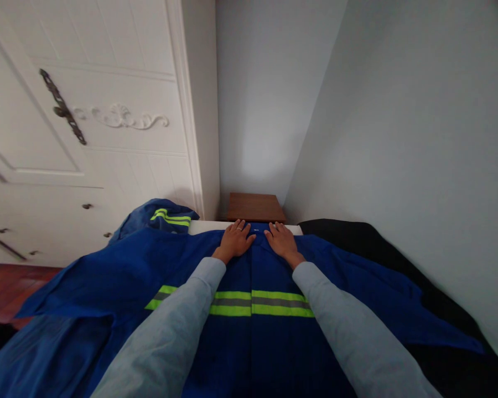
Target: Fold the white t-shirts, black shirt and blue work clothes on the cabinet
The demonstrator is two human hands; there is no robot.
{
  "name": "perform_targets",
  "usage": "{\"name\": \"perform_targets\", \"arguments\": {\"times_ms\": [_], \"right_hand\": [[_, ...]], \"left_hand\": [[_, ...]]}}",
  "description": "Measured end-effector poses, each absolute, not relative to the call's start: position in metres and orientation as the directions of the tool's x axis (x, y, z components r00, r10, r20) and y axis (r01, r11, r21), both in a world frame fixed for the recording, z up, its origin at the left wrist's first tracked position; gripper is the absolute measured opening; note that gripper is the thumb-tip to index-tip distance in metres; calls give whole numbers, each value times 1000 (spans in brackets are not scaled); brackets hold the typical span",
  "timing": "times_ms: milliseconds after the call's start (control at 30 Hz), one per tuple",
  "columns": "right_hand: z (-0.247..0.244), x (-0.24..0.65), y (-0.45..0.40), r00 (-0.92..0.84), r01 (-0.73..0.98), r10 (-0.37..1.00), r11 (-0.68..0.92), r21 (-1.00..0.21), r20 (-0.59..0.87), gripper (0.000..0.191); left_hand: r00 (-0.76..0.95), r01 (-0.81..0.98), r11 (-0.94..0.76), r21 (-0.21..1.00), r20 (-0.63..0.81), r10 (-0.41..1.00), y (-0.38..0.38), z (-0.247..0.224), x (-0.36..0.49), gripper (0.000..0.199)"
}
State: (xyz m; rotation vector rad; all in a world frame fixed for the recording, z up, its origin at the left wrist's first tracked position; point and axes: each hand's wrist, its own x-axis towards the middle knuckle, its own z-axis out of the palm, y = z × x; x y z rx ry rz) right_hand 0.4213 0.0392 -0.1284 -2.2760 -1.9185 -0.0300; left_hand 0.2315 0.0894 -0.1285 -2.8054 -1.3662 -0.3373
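Note:
A blue work jacket (274, 348) with yellow-green and grey reflective bands lies spread out in front of me, its collar at the far end and its sleeves out to both sides. My left hand (235, 241) rests on the cloth left of the collar, fingers stretched and a ring on one of them. On the collar's right side lies my right hand (281, 241), also flat with fingers apart. Neither hand grips the fabric. My forearms cover parts of the reflective band.
Another blue garment (143, 218) with reflective strips lies bunched at the far left. Black material (344, 228) runs along the right wall. Beyond the collar stands a brown wooden piece of furniture (255, 206). A white wardrobe (145, 166) with dark handles fills the left.

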Motion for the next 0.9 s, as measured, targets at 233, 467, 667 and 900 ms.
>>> {"name": "perform_targets", "arguments": {"times_ms": [233, 467, 667, 900], "right_hand": [[-131, 421, 40, 183, 978, 974, -166, -129, 136, 60], [-132, 422, 40, 187, 976, 971, -166, -142, 150, 60], [-134, 423, 41, 194, 973, 967, -169, -156, 164, 59], [-132, 422, 40, 189, 976, 966, -164, -146, 174, 59]], "left_hand": [[604, 773, -625, 107, 174, 778, 90, -127, 230, 63], [597, 779, -618, 108, 175, 783, 90, -126, 230, 64], [585, 785, -606, 127, 168, 793, 87, -123, 230, 64], [576, 788, -600, 135, 180, 797, 86, -122, 230, 62]]}}
